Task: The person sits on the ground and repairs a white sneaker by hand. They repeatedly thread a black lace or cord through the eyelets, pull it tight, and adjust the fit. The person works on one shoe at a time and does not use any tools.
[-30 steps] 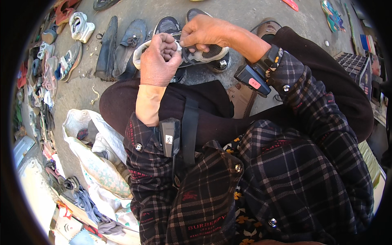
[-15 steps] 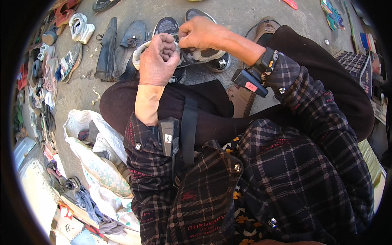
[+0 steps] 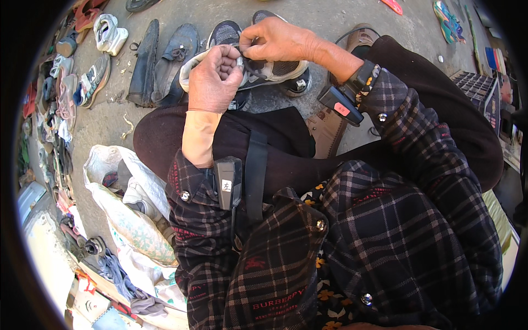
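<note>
A grey and white sneaker (image 3: 283, 68) lies sideways beyond my knees, its toe to the right and its pale collar to the left. My left hand (image 3: 215, 77) is in front of the collar, fingers curled and thumb pressed to the forefinger; what they pinch is mostly hidden. Just beyond it, my right hand (image 3: 278, 39) pinches a dark shoelace (image 3: 252, 70) over the sneaker's opening. Behind the hands stands another dark mesh sneaker (image 3: 224, 34). Part of a further dark shoe (image 3: 300, 84) shows under the sneaker's toe.
Black slip-on shoes (image 3: 144, 63) and a dark lace-up shoe (image 3: 179, 58) stand to the left. Farther left are a white sneaker (image 3: 110, 34) and rows of shoes. A white sack (image 3: 104, 190) holding shoes sits by my left knee. A dark crate (image 3: 476, 85) is at right.
My right hand has shifted slightly up and left, and its wrist has turned a little. A dark loop of shoelace now shows below its fingers. My left hand has barely moved.
</note>
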Demonstrator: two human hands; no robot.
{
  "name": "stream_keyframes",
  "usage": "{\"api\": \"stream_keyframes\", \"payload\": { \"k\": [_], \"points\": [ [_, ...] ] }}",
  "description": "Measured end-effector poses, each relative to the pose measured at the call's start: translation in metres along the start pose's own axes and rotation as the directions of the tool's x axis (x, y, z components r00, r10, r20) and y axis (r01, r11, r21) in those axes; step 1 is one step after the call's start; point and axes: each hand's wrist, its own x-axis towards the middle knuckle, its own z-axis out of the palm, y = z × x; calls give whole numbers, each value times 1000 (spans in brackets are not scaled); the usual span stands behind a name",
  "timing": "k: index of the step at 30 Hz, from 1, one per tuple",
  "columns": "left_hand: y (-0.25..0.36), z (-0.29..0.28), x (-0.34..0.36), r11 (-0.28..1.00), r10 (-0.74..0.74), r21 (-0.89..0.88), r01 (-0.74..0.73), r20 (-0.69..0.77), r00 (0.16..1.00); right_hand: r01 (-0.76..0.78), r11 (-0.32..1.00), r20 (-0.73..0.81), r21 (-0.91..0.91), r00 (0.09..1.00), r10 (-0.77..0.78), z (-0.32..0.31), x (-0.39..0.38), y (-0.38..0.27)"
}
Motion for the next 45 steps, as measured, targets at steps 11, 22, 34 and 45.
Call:
{"api": "stream_keyframes", "payload": {
  "k": [11, 22, 34, 45],
  "points": [
    [-3, -1, 2, 994, 31, -106, -36, -49, 998, 70, 972, 223, -225, 975, -18, -9, 0, -12],
    [-2, 0, 1, 987, -22, -158, 17, -33, 999, 96, 967, 138, -234, 988, -65, -10, -2, -10],
    [-4, -3, 4, 987, -39, -159, 34, -29, 999, 64, 961, 187, -268, 982, -13, -23, -1, -9],
    [-1, -3, 4, 992, -17, -129, 17, -4, 1000, 132, 988, -70, -77, 988, -137, -36, 3, -13]
  ]
}}
